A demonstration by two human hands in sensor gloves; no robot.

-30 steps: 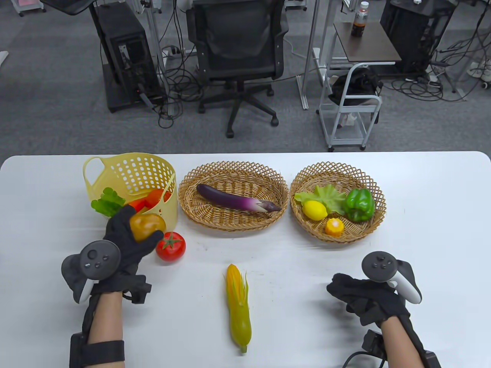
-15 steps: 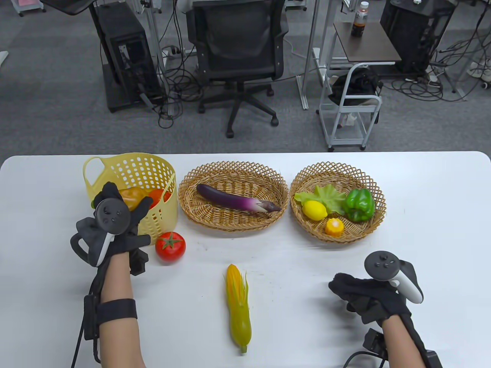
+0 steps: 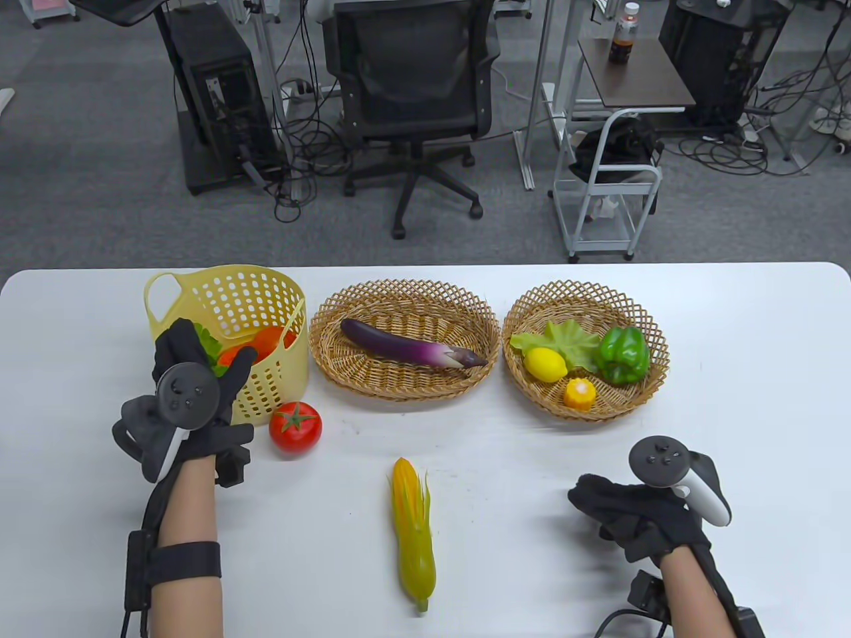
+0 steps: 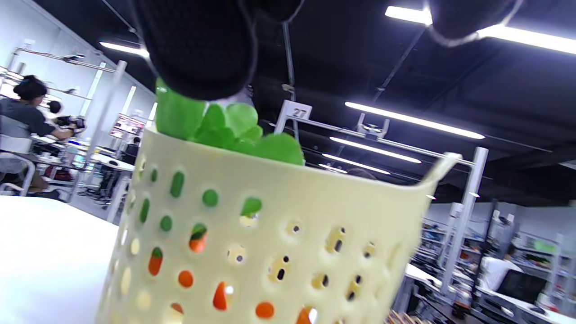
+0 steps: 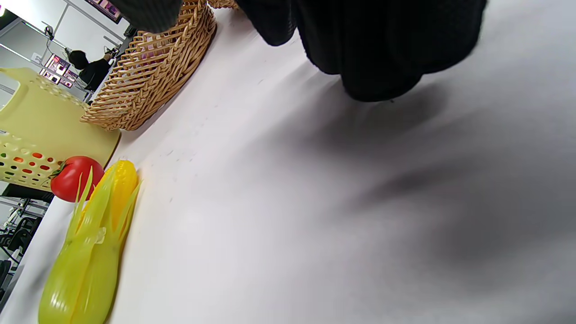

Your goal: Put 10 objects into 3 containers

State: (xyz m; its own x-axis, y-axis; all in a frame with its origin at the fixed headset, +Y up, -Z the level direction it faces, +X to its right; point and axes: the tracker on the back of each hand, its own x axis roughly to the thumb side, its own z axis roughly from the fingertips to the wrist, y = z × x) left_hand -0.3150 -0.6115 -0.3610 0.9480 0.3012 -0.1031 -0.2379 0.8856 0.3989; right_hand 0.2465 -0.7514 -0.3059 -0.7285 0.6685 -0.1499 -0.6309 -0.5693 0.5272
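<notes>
Hovering over the yellow basket (image 3: 266,312) at the bench's far left, the left hand's fingers (image 3: 183,339) are spread apart, nothing gripped; the tomato (image 3: 295,427) lies just beside.

One high view, two low wrist views.
The table view looks down over the white table (image 3: 505,465). The left wrist camera sits close beside the yellow basket (image 4: 270,243), tilted upward; the right skims the tabletop toward the corn (image 5: 90,243), sharing that basket.

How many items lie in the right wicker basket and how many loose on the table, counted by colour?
Yellow: 2, lemon, corn cob
Green: 2, lettuce leaf, bell pepper
Red: 1, tomato
Orange: 1, small corn piece
Total: 6
</notes>
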